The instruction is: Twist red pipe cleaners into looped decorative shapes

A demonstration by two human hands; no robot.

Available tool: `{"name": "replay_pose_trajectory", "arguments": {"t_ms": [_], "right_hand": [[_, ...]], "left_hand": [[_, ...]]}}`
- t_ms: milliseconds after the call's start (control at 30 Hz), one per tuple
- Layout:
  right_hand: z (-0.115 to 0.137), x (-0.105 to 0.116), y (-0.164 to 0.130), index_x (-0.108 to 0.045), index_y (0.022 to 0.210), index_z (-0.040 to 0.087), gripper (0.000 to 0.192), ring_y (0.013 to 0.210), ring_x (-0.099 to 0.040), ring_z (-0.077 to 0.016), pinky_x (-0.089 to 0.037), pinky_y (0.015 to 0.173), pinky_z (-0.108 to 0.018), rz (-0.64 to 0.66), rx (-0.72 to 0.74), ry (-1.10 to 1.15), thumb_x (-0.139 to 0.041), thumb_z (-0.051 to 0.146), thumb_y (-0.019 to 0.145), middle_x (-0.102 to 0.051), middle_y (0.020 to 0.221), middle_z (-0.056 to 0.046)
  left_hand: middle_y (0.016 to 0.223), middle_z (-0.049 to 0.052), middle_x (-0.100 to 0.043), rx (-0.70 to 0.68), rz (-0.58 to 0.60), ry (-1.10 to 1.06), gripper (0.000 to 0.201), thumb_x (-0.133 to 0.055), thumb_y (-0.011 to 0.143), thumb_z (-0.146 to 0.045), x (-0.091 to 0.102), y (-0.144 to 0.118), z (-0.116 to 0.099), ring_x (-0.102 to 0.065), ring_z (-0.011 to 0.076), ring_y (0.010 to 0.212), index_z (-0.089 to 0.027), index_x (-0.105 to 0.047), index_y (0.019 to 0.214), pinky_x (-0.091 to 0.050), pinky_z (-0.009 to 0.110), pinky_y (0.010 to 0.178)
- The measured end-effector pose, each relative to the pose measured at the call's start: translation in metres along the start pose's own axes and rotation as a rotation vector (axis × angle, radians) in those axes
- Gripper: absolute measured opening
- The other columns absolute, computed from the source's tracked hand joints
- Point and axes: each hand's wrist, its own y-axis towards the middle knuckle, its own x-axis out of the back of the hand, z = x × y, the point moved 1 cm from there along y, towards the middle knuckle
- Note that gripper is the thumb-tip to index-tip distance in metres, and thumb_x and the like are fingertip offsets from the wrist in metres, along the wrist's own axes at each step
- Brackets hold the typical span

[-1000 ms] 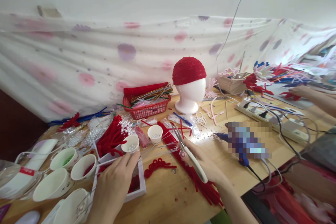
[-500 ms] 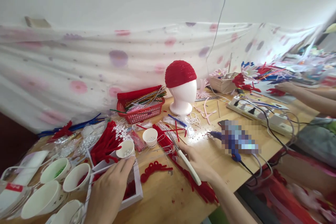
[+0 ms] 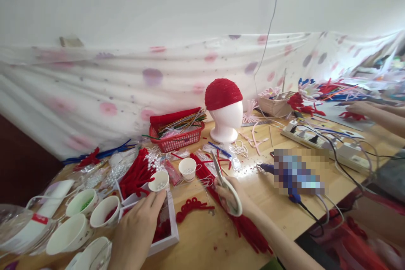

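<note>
White-handled scissors (image 3: 225, 181) with slim steel blades sit in the right hand (image 3: 232, 198), just above the light wooden tabletop (image 3: 268, 206) near its front edge. Their long axis runs from the looped plastic handles at the palm up and away to the blade tips, which point toward the white foam mannequin head (image 3: 225, 120) wearing a red beaded cap (image 3: 222, 93). The right fingers are curled tight through and around the handles. Half a second ago the scissors lay flatter and more slanted, handle trailing toward the wrist; now they stand steeper, blades raised off the red fuzzy pipe cleaners (image 3: 249, 230) that lie in a long bundle beneath the hand.

The left hand (image 3: 137, 230) rests with fingers loosely extended, grasping nothing, fingertips at the rim of a shallow white square tray (image 3: 171, 232) holding red pieces, much as before. Just beyond those fingertips stands a small white paper cup of pearl beads (image 3: 158, 180); a second such cup (image 3: 187, 168) stands near the blades. A red knotted cord ornament (image 3: 193, 206) lies between the hands. A red plastic mesh basket (image 3: 177, 137) of coloured stems sits behind, and glossy white round bowls (image 3: 68, 236) cluster at the left.
</note>
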Motion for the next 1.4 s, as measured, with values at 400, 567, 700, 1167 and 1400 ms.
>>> {"name": "replay_pose_trajectory", "arguments": {"t_ms": [400,567,700,1167,1400], "right_hand": [[-0.001,0.039,-0.020,-0.064,0.085,0.018,0.023,0.054,-0.049,-0.0166,-0.029,0.053,-0.027,-0.185,0.006,-0.543,-0.060,0.041,0.082,-0.056,0.058,0.002],[-0.023,0.059,-0.040,-0.062,0.095,0.020,0.028,0.069,-0.066,-0.0254,-0.044,0.061,-0.032,-0.319,-0.051,-0.633,-0.051,0.043,0.084,-0.071,0.077,-0.006],[-0.047,0.062,-0.047,-0.063,0.097,0.019,0.025,0.076,-0.069,-0.0290,-0.045,0.061,-0.033,-0.422,-0.177,-0.840,-0.049,0.037,0.087,-0.074,0.082,-0.010],[-0.008,0.051,0.041,-0.073,0.094,0.011,0.028,0.087,-0.070,-0.0299,-0.041,0.065,-0.032,-0.166,-0.160,-1.210,-0.045,0.014,0.092,-0.073,0.094,-0.020],[-0.013,0.032,0.064,-0.072,0.083,0.012,0.031,0.080,-0.071,-0.0278,-0.035,0.060,-0.030,-0.083,-0.165,-1.194,-0.043,0.013,0.093,-0.075,0.085,-0.018]], "left_hand": [[0.104,0.006,-0.078,0.119,-0.060,-0.045,0.050,-0.032,0.095,0.003,-0.002,-0.008,0.020,-0.075,0.0229,0.089,-0.019,-0.069,0.120,-0.057,0.031,0.071],[0.104,0.004,-0.078,0.141,-0.007,-0.078,0.047,-0.033,0.096,0.000,-0.001,-0.006,0.017,-0.075,0.0221,0.085,-0.021,-0.069,0.118,-0.055,0.030,0.065],[0.099,0.004,-0.078,0.150,0.028,-0.101,0.046,-0.033,0.096,-0.001,0.001,-0.002,0.015,-0.075,0.0233,0.083,-0.022,-0.069,0.116,-0.053,0.031,0.065],[0.074,0.000,-0.068,0.517,-0.203,-1.013,0.018,-0.050,0.090,-0.038,0.002,0.023,0.069,-0.064,0.0209,0.071,-0.023,-0.060,0.085,-0.045,0.029,0.066],[0.056,-0.009,-0.038,0.674,-0.298,-1.169,0.030,-0.037,0.096,-0.039,0.002,0.077,0.142,-0.030,0.0072,0.038,-0.026,-0.034,0.070,-0.032,0.022,0.040]]}}
